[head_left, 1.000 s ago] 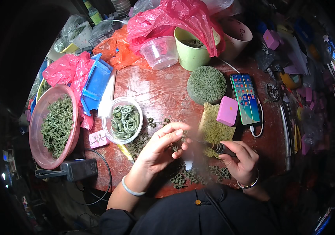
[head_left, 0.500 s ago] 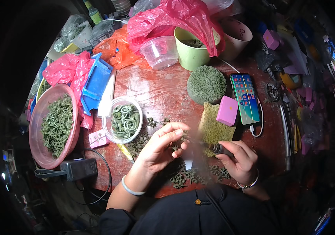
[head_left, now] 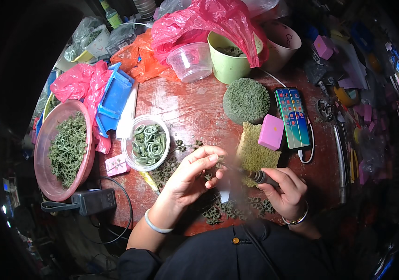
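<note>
Around the handle of a dark pen-like tool (head_left: 257,176) with a ribbed collar, the fingers of my right hand (head_left: 287,187) are closed; its thin tip points left. My left hand (head_left: 191,173) is raised close to that tip, thumb and fingers pinched on a small dark green piece (head_left: 221,161). A blurred streak between the hands hides where tip and piece meet. Small green openwork pieces (head_left: 218,211) lie below my hands, more beside my left wrist. A yellow-green sponge (head_left: 258,156) lies just beyond the tool, a pink block (head_left: 271,132) on its corner.
A clear tub of green rings (head_left: 127,144) and a pink bowl of green pieces (head_left: 89,161) stand left, near a power bank (head_left: 99,201) with a cable. Beyond are a round green textured pad (head_left: 246,100), a cabled phone (head_left: 293,116) and a light green bucket (head_left: 227,70).
</note>
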`<state>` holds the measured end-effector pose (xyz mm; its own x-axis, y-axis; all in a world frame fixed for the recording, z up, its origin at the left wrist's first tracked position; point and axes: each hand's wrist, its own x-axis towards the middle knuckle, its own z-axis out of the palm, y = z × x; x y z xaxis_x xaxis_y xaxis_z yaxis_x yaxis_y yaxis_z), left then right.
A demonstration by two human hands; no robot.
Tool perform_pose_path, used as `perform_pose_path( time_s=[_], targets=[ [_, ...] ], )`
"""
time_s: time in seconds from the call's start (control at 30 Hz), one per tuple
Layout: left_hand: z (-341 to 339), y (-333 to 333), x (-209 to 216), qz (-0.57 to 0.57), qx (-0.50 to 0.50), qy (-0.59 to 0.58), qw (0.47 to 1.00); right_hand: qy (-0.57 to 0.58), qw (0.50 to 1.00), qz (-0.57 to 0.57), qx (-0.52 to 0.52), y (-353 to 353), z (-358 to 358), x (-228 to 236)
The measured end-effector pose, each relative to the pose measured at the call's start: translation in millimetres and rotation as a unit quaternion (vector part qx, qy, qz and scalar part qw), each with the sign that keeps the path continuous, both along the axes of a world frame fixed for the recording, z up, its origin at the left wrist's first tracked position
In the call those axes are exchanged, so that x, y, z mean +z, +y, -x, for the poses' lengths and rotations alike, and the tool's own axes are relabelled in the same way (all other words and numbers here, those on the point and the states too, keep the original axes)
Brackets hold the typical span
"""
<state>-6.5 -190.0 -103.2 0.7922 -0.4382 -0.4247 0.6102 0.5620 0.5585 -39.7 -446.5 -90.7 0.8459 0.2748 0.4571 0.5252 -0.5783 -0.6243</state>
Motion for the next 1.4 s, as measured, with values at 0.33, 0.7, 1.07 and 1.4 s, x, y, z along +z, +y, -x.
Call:
perform_pose_path(
  time_s=[0.33,0.7,1.07,1.4],
  targets=[
    [-0.3,0.0,-1.4,0.001,0.003,-0.005,1.000,-0.011,1.000,-0.004,0.008,-1.1,-0.5,0.2],
    [-0.7,0.2,-0.7,0.008,0.008,-0.002,1.000,0.004,1.000,-0.003,0.011,-1.4,-0.3,-0.6],
    [-2.4,6.0,-13.2,0.096,0.001,-0.002,0.995,0.014,0.997,0.017,-0.073,-21.6,-7.5,-3.0],
    [-3.3,7.4,-9.8,0.079,0.017,0.000,0.997,0.027,0.987,0.131,-0.093,-37.8,-1.7,23.4]
  ],
)
